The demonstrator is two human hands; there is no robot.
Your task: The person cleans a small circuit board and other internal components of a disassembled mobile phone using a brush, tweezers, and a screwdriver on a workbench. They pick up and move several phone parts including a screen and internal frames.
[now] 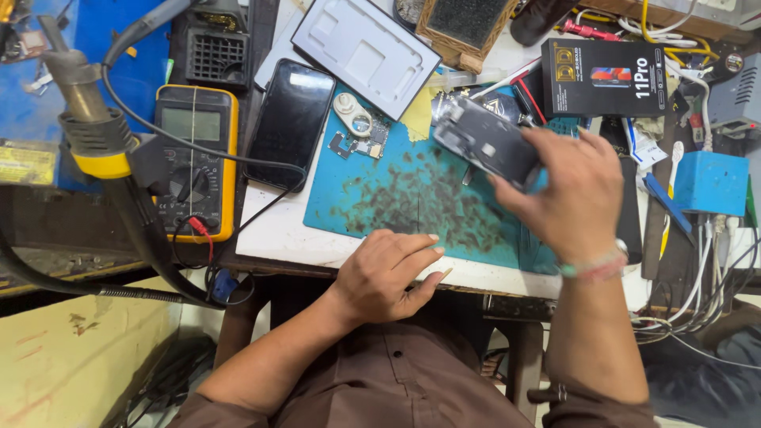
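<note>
Opened phone body, dark and blurred, is held tilted above the far right part of the teal mat, lifted clear, probably for inspection. Right hand grips its near end, fingers wrapped. Left hand rests loosely curled, empty, on the surface's near edge. Small circuit board lies at the mat's far left corner.

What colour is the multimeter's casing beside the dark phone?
Yellow around a dark face, on the multimeter; the head view shows it clearly.
</note>
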